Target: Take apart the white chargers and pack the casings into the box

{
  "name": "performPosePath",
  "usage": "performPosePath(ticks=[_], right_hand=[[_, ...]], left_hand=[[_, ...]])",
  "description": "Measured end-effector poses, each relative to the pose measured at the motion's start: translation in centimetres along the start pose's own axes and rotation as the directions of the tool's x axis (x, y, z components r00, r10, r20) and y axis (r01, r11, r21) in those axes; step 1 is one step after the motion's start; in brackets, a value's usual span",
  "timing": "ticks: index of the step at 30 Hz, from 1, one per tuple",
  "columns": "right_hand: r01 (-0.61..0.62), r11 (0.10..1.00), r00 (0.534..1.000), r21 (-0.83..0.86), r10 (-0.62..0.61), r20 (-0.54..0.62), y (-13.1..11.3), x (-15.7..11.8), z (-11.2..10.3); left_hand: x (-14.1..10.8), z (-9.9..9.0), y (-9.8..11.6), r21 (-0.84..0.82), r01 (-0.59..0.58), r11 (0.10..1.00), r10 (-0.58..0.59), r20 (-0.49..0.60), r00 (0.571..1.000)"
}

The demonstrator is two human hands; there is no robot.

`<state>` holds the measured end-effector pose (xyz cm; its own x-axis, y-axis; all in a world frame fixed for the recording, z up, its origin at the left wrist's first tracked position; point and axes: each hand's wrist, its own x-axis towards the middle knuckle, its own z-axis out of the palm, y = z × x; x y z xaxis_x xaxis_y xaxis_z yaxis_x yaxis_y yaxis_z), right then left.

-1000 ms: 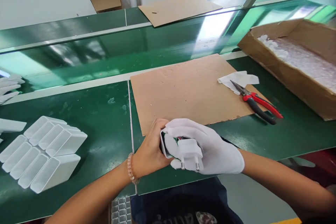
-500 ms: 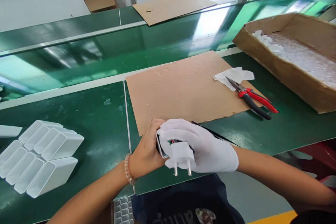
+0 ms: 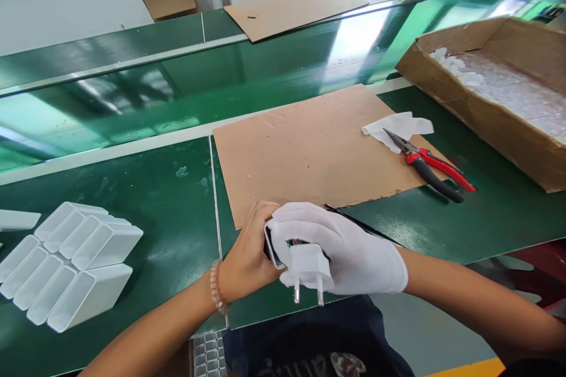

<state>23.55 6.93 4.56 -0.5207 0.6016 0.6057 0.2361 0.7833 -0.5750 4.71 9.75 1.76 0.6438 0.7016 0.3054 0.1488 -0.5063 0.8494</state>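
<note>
My bare left hand (image 3: 259, 250), with a beaded bracelet at the wrist, is wrapped round a white rectangular casing (image 3: 275, 247) whose open end faces me. My right hand (image 3: 327, 247), in a white glove, holds a white two-pin plug piece (image 3: 309, 268) right beside that casing, its metal pins pointing down toward me. A bit of green and red, perhaps circuit parts, shows between the gloved fingers and the plug. The casing's far end is hidden by my hands. A thin black strip (image 3: 362, 226) lies behind my right wrist.
A cardboard sheet (image 3: 300, 153) lies on the green table (image 3: 172, 188), with red-and-black pliers (image 3: 424, 168) and a white cloth (image 3: 393, 126) at its right. Several white casings (image 3: 88, 271) stand at left. A large cardboard box (image 3: 499, 112) sits at right.
The gloved right hand and the plug have shifted very slightly down and right in the picture. Both hands keep their hold, and the view itself has moved a little.
</note>
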Motion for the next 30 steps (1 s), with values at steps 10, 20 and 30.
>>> performPosePath(ticks=[10, 20, 30], right_hand=[[0.01, 1.0, 0.999, -0.027, -0.009, 0.041, -0.05, 0.14, -0.45], [0.018, 1.0, 0.997, -0.011, -0.017, 0.071, 0.12, -0.13, -0.51], [0.016, 1.0, 0.999, -0.023, -0.014, 0.052, 0.2, 0.03, -0.33]], left_hand=[[-0.08, 0.01, 0.02, -0.004, 0.013, 1.0, -0.013, 0.018, 1.0], [-0.01, -0.11, 0.04, 0.016, -0.008, 1.0, 0.008, 0.018, 1.0], [0.03, 0.02, -0.17, 0.018, -0.003, 1.0, 0.003, 0.007, 1.0]])
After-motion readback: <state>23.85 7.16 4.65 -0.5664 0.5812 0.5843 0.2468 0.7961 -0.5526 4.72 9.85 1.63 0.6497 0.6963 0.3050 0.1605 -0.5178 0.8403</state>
